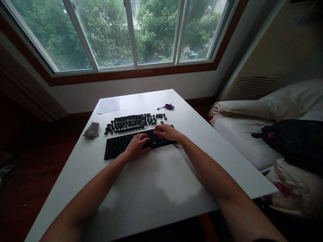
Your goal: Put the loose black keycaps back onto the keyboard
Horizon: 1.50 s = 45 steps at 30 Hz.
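White table [156,188] — open room for moving lies on my side of the black keyboard [114,149] and along the table's right side; the keyboard lies mid-table, well apart from the near edge. My left hand [137,145] is loosely spread, fingers bent, resting on the keyboard's middle, thumb by its near edge. My right hand [166,131] is curled narrow over the keyboard's right part, fingertips bunched; can't tell if it pinches anything. Rows of loose black keycaps [124,123] lie just beyond the keyboard, blocking the way forward. Thin cable [178,147] by the keyboard's right end. Crumpled gray cloth [92,131] near the left edge, paper sheet [108,105] at the far-left corner, purple item [169,107] with a thin stem beyond the keycaps — pale padded furniture [232,134] off the right edge, dark bag [297,141] on it.
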Tool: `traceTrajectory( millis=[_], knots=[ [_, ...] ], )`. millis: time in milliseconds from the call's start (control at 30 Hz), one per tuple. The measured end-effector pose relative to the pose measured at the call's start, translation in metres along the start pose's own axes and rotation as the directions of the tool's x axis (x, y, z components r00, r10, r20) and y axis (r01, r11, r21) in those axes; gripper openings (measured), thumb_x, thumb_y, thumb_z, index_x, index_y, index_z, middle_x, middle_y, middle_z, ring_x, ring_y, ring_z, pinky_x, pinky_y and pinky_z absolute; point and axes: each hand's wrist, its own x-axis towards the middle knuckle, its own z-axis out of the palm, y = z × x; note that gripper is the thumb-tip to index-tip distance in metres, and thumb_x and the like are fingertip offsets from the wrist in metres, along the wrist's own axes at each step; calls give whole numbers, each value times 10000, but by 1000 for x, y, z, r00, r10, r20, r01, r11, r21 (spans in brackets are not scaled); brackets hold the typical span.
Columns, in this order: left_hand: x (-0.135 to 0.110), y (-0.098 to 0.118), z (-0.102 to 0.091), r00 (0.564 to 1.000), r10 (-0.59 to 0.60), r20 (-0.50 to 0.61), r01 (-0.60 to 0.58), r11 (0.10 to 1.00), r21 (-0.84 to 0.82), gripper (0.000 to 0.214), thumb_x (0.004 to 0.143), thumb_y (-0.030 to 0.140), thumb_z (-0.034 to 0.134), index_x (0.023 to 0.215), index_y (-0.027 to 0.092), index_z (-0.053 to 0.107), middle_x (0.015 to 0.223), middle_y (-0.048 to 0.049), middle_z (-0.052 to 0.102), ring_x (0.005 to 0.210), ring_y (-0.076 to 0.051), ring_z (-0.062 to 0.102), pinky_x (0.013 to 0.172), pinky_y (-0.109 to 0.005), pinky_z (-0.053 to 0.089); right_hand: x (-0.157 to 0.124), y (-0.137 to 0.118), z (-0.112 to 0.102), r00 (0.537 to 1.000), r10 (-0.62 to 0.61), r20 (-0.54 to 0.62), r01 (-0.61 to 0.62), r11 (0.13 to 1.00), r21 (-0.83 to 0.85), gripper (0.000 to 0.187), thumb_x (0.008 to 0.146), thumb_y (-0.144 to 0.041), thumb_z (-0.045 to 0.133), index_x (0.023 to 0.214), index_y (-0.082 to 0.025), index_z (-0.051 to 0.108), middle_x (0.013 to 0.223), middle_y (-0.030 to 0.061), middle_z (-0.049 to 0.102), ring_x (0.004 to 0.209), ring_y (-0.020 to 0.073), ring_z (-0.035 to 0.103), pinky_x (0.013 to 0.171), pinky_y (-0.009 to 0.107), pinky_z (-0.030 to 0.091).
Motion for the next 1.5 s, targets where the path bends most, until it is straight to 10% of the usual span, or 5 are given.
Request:
traceTrajectory(
  millis=[400, 867, 1267, 1500],
  knots=[
    [-8, -6, -6, 1000, 2, 13, -2, 1000, -7, 396, 850, 406, 702, 1221, 277, 651, 1327, -90, 580, 1230, -298, 501, 1067, -489, 414, -8, -28, 10, 971, -45, 235, 84, 984, -158, 152, 875, -345, 623, 872, -201, 674, 670, -18, 657, 583, 127, 573, 567, 230, 364],
    [-13, -7, -5, 1000, -3, -8, 3, 1000, -9, 404, 845, 419, 710, 1214, 266, 658, 1320, -90, 588, 1212, -292, 513, 1071, -480, 419, -12, -63, 23, 975, -110, 191, 206, 767, -608, 86, 829, -245, 668, 878, -241, 738, 764, 43, 725, 640, 173, 577, 588, 285, 252],
    [-14, -5, -9, 1000, -5, -21, 5, 1000, -25, 401, 842, 399, 712, 1219, 276, 659, 1319, -88, 594, 1216, -293, 520, 1065, -489, 431, -9, -46, 9, 986, -85, 144, 146, 860, -489, 111, 823, -303, 665, 769, -206, 671, 636, 4, 666, 552, 128, 510, 560, 265, 268],
    [-16, -4, -9, 1000, 7, -15, -7, 1000, 0, 395, 868, 416, 683, 1233, 270, 650, 1342, -91, 578, 1233, -295, 512, 1075, -492, 419, -1, -2, 2, 993, 92, 67, -103, 977, 188, 214, 803, -406, 640, 799, -205, 565, 546, -32, 633, 487, 142, 591, 515, 242, 426]
  ],
)
